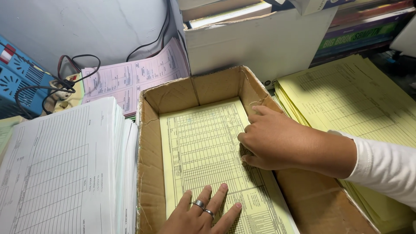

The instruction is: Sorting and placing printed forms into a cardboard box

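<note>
Both hands' grip open, flat on yellow forms [203,143] inside a cardboard box [149,160], paper stacks [65,160] crowding the desk.

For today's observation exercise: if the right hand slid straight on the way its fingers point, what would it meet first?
The right hand points left across the yellow forms; it would probably reach the cardboard box's left wall first.

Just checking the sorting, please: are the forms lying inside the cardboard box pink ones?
No, the forms in the cardboard box are yellow; the pink sheets lie behind it.
</note>
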